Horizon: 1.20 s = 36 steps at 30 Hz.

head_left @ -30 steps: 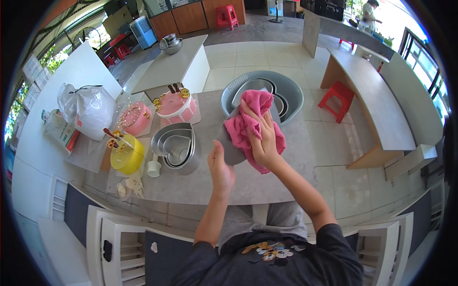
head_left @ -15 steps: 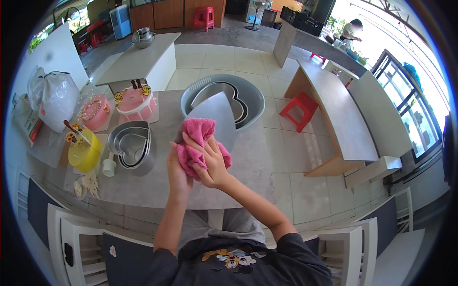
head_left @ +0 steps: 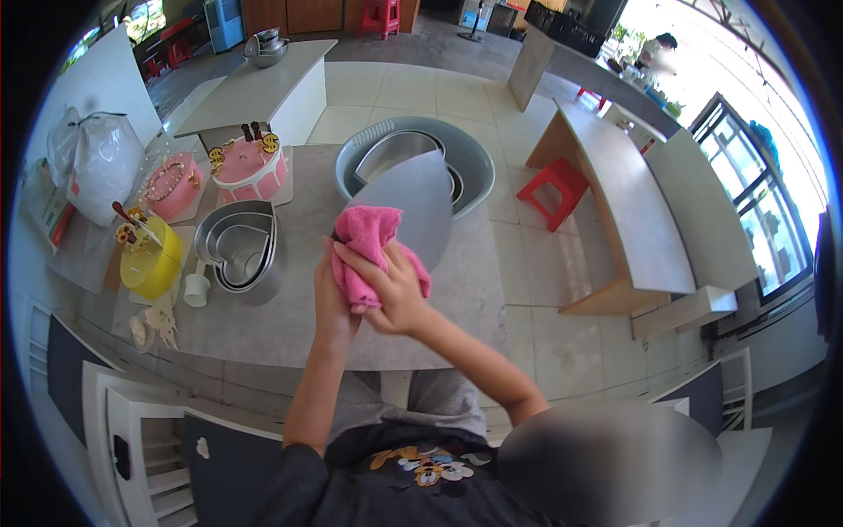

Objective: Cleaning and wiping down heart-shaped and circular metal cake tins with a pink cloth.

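Two bare hands are meeting over the middle of the grey worktop point(head_left: 290, 321), working on one flat metal plate point(head_left: 413, 206). The plate is teardrop-shaped, grey and dull, and is standing tilted with its point up and away from the person, in front of the big grey basin point(head_left: 479, 162) behind it.

The left hand point(head_left: 332, 299) is gripping the plate's lower left edge; its fingers are mostly hiding behind the cloth, so how far they are curling cannot be told. The right hand point(head_left: 395, 294) is lying half closed over a pink cloth point(head_left: 369, 250), fingers spread across it and pressing it against the plate's lower face. The cloth is bunching up above the fingers and hanging a little below the palm.

To the left, a nest of heart-shaped metal cake tins point(head_left: 237, 255) is sitting on the worktop, with a small white cup point(head_left: 197, 288) just beside it. Farther left a yellow bowl point(head_left: 151, 263) is holding a utensil. Behind these, a pink decorated cake point(head_left: 250, 167) and a smaller pink cake point(head_left: 171, 184) are standing near clear plastic bags point(head_left: 97, 162). Inside the basin, round metal pans point(head_left: 395, 154) are resting. A red stool point(head_left: 562, 189) is standing on the tiled floor beside a long wooden bench point(head_left: 628, 202).
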{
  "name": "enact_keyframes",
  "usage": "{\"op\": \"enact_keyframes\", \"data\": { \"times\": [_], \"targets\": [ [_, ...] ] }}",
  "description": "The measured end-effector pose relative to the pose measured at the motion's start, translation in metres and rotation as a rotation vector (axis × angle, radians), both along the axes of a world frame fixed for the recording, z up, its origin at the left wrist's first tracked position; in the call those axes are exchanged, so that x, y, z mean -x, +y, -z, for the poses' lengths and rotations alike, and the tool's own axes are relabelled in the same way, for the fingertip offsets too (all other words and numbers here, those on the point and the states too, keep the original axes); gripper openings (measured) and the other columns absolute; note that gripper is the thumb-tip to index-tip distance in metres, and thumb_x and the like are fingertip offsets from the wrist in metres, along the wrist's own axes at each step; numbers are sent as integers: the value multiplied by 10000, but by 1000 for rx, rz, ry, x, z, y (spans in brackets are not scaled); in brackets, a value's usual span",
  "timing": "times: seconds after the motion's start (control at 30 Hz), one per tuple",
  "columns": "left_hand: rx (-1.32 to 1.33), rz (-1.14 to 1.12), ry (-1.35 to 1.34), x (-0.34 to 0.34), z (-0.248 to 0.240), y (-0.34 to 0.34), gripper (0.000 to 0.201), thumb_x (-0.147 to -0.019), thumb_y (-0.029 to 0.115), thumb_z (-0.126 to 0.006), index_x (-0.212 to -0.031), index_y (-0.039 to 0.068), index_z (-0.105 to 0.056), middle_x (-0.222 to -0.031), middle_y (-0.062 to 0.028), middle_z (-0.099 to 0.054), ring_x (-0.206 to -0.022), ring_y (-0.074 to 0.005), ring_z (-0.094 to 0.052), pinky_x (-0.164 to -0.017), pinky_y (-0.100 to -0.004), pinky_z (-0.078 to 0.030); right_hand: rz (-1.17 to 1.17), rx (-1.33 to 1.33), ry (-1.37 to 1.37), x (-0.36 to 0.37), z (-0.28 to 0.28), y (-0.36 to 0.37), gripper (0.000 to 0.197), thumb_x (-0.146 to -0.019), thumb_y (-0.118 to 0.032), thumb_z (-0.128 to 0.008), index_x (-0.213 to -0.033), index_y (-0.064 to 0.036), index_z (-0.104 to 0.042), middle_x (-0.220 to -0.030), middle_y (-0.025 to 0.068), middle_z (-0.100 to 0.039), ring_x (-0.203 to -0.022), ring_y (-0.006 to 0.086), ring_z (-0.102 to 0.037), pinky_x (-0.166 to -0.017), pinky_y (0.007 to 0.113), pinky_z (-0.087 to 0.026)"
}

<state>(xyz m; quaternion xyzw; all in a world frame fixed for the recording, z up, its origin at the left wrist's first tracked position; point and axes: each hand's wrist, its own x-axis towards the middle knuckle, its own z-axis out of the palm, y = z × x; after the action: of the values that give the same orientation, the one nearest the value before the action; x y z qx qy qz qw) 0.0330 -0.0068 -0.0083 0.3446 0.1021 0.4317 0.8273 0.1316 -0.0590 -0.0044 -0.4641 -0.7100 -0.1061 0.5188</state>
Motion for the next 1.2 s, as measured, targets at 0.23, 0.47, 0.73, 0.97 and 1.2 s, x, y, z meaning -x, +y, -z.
{"op": "enact_keyframes", "data": {
  "times": [0.23,0.47,0.73,0.97,1.2],
  "targets": [
    [-166,-143,141,1,4,0,570,-902,446,-415,-1186,-47,-438,-1169,-94,-509,-1090,-177,-478,-935,-345,-360,525,-244,169,-66,-21,24,470,-764,-291,-502,-1175,-64,-531,-1179,188,-513,-1127,399,-442,-1016,498,-235],
    [-90,-192,56,-3,-10,9,569,-905,474,-375,-1211,-3,-424,-1187,-101,-490,-1114,-192,-461,-946,-365,-356,224,-133,-118,-52,11,13,453,-730,-223,-533,-1167,-102,-529,-1180,163,-515,-1182,391,-392,-1056,509,-161],
    [-182,-275,126,0,10,12,564,-910,481,-351,-1195,2,-430,-1188,-89,-488,-1077,-200,-478,-926,-377,-365,183,-179,-147,-16,-2,28,415,-747,-283,-530,-1129,-124,-553,-1170,150,-525,-1116,332,-472,-1067,497,-137],
    [-115,-275,49,19,-7,14,596,-904,495,-347,-1274,28,-364,-1278,-92,-418,-1176,-222,-402,-979,-383,-312,438,-190,123,-56,-17,34,418,-729,-317,-559,-1101,-126,-564,-1100,128,-548,-1123,355,-456,-1051,512,-186],
    [-17,-300,34,5,-19,2,596,-905,505,-332,-1199,-5,-425,-1185,-84,-479,-1104,-218,-461,-934,-373,-351,137,-222,-235,-22,43,30,500,-721,-330,-564,-1167,-106,-528,-1156,158,-517,-1145,358,-433,-1045,517,-190]
  ]
}}
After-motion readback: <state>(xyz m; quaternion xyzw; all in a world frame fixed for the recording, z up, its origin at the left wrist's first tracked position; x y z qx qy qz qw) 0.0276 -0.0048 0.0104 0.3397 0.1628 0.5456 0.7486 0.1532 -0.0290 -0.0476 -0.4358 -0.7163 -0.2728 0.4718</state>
